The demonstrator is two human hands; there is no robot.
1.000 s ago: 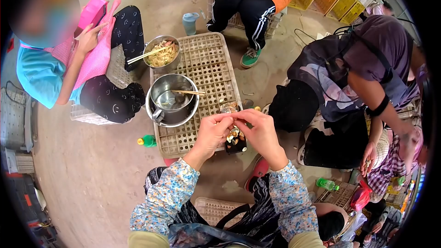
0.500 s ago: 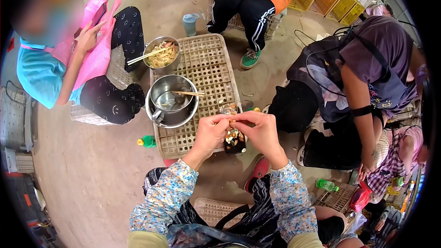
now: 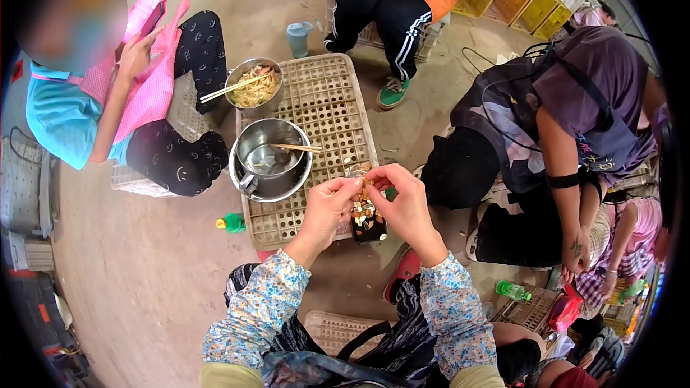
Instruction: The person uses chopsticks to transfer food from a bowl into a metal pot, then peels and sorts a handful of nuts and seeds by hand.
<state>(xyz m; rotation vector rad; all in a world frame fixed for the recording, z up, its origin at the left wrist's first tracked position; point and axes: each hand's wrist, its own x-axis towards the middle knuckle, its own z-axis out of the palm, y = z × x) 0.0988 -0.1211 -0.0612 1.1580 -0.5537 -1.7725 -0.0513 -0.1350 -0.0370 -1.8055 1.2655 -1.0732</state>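
My left hand (image 3: 329, 208) and my right hand (image 3: 402, 201) are close together above the near right corner of an upturned plastic crate (image 3: 338, 104). Thumb and fingers of each are pinched; whatever tiny piece is between the fingertips is too small to name. Just below them lies a dark, flat, box-like object (image 3: 369, 231), with pale and brown bits like nut shells (image 3: 365, 213) scattered on top. A crumpled clear wrapper (image 3: 357, 169) sits just beyond my fingers, partly hidden by them.
On the crate stand a steel pot (image 3: 291, 188) with a ladle and chopsticks, and a bowl of noodles (image 3: 256, 88) with chopsticks. A blue-grey cup (image 3: 298, 39) and a green bottle (image 3: 231, 223) stand beside it. Seated people surround me; the left one holds a pink phone (image 3: 146, 14).
My fingertips have drawn slightly apart, and my right hand has tilted up a little. More of the shell bits shows between my hands. The pot and bowl have not moved.
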